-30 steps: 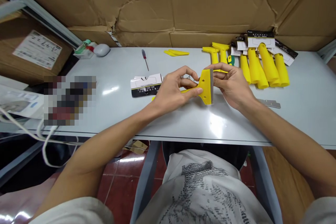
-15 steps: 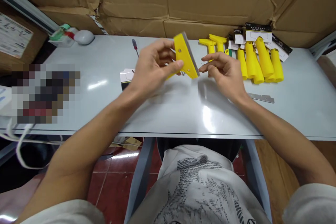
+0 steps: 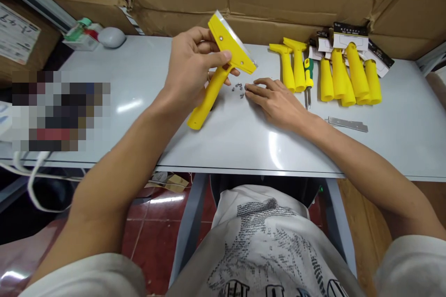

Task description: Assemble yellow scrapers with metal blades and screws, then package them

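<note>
My left hand (image 3: 195,62) is closed on a yellow scraper (image 3: 232,46), thumb on its head and fingers behind. A metal blade shows along the head's upper edge, and the scraper's handle points down to the left. Just below the head, several small screws (image 3: 239,86) lie loose on the table. My right hand (image 3: 278,102) rests low on the table with its fingers stretched out, the fingertips beside the screws. Its thumb is mostly hidden, and I see nothing held in it.
Two yellow scrapers (image 3: 287,72) and a green-yellow screwdriver (image 3: 308,74) lie beyond my right hand. Farther right are several yellow handles (image 3: 355,72) with packaging cards (image 3: 350,37). Metal blades (image 3: 348,124) lie near my right forearm. A white mouse (image 3: 111,37) sits at the back left.
My left hand has lifted and turned the scraper, so its handle now shows. My right hand has moved down from beside the blade to the table by the screws.
</note>
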Demonstrator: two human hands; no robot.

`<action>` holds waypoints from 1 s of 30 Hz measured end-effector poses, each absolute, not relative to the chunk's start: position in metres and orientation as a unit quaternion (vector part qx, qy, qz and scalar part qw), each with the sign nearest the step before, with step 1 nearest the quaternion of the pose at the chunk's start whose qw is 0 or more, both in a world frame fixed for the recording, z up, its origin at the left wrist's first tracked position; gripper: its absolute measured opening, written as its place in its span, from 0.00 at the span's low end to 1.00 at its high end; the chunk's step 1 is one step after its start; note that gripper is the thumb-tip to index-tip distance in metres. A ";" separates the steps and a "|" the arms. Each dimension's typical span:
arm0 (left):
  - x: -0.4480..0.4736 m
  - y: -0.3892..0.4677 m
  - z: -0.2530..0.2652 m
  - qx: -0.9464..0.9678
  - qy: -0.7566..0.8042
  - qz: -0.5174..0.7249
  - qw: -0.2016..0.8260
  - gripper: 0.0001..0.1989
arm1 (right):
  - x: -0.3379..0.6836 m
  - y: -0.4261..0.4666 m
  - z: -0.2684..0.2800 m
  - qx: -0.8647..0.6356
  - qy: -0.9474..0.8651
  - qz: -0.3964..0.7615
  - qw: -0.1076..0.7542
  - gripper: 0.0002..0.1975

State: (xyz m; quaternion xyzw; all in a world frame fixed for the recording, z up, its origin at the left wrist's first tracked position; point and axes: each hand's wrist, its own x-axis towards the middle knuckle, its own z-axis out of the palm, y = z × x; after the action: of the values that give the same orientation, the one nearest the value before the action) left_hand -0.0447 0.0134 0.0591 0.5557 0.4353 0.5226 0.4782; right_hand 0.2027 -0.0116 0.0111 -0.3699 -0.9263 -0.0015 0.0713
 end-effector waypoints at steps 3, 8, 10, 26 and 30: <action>-0.049 0.015 0.061 0.555 0.440 0.521 0.476 0.37 | 0.203 -0.011 0.013 -0.383 -0.921 0.003 0.069 0.29; -0.048 0.017 0.055 0.577 0.429 0.509 0.474 0.42 | 0.203 -0.009 0.017 -0.424 -0.903 -0.015 0.067 0.28; -0.047 0.015 0.054 0.587 0.426 0.495 0.479 0.41 | 0.203 -0.009 0.016 -0.439 -0.895 -0.028 0.077 0.26; -0.027 -0.009 0.054 0.577 0.424 0.468 0.518 0.21 | 0.222 0.008 0.008 -0.400 -0.678 0.389 0.478 0.12; -0.022 -0.020 0.056 0.588 0.402 0.470 0.521 0.27 | 0.218 -0.001 0.013 -0.363 -0.604 0.514 0.490 0.21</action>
State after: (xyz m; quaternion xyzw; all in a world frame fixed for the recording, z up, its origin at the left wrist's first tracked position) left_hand -0.0225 -0.0196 0.0561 0.5876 0.4023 0.4701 0.5214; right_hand 0.2176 -0.0011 0.0126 -0.3630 -0.6038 0.5137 0.4896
